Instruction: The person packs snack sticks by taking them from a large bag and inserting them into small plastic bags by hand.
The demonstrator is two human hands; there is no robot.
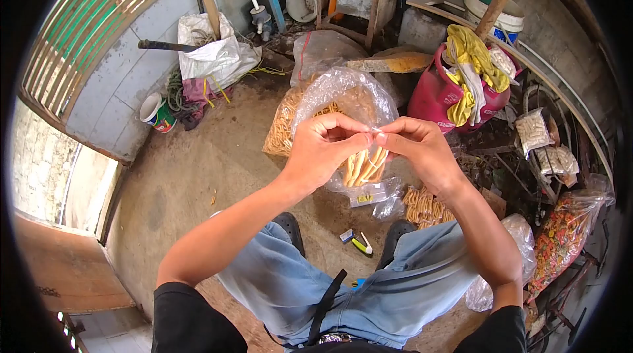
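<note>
A small clear plastic bag of tan stick snacks [364,168] hangs between my hands in front of my knees. My left hand [330,148] is closed, its thumb and finger pinching the bag's top edge. From the other side my right hand [419,150] pinches the same edge, the fingertips of both hands almost meeting. Directly behind is a large open clear plastic bag [353,83] with more sticks inside. Filled packs [427,208] lie on the floor beyond my right wrist. The exact closure at the fingertips is too small to make out.
Between my shoes lie a green-handled tool [362,244] and a small blue box [347,236]. A pink tub [435,92] with yellow cloth stands at back right. Colourful snacks fill a tall bag [564,237] at right. A white sack [217,56] and a bucket [157,112] are at left.
</note>
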